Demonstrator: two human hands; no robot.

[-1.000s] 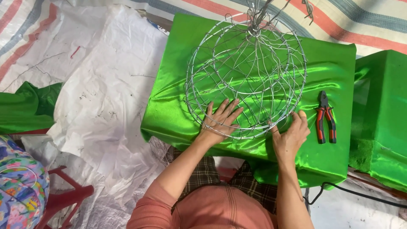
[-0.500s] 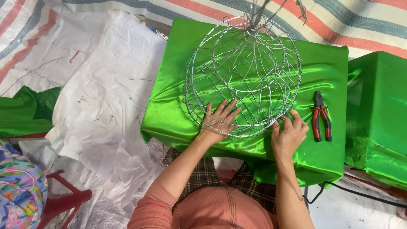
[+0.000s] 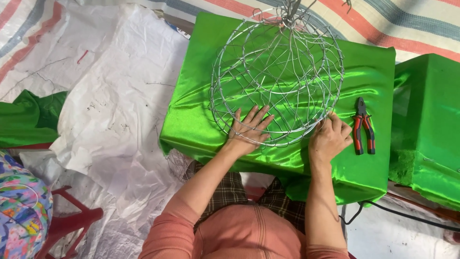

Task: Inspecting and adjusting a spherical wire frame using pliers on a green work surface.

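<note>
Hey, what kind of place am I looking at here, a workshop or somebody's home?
Probably a makeshift craft workspace: a round wire frame lies on a table draped in green satin cloth, red-handled pliers beside it, striped tarpaulin and white plastic sheeting over the ground.

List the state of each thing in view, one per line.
Wire frame: round, open mesh, resting on the green cloth.
Left hand: flat, fingers spread on the frame's near rim.
Right hand: fingers curled at the frame's right rim; a grip cannot be told.
Pliers: lying untouched on the cloth, red handles toward the person.
Green cloth: draped over a box-like shape, creased.
White sheet: spread out, crumpled.
</note>
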